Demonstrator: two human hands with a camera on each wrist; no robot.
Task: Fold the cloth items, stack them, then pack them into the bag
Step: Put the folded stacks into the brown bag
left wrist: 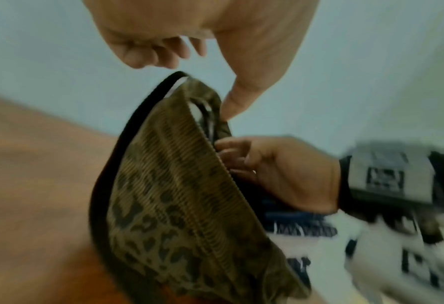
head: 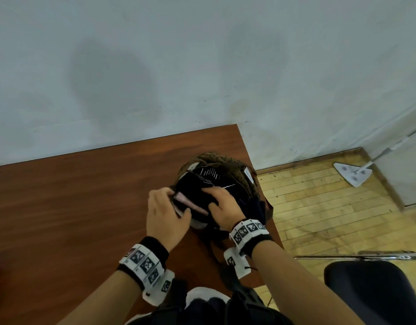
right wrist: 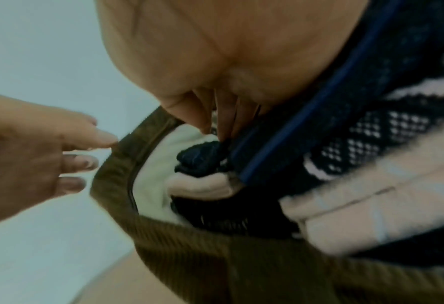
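The folded cloth stack [head: 200,195], dark w/ pale layers, is being pressed into the leopard-print bag [head: 246,181], which is sitting at the far right corner of the desk [head: 85,207], right by the edge. The right hand [head: 222,205] is lying on top of the stack, fingers curled down into the bag mouth betw. cloth and rim; whether anything is being pinched can't be told. The left hand [head: 166,214] is being held at the bag's left rim, thumb hooked over the opening, other fingers loosely curled; the wrist views are blurred, so a real grip can't be confirmed.

Risks, as judged: the stack is being forced thru a mouth that looks tight, so folds may be getting bunched or undone. If the rim is being let slip, the mouth could close over the cloth. W/ the bag this near the edge, a hard push to the right could be sending it off to the floor [head: 319,195].
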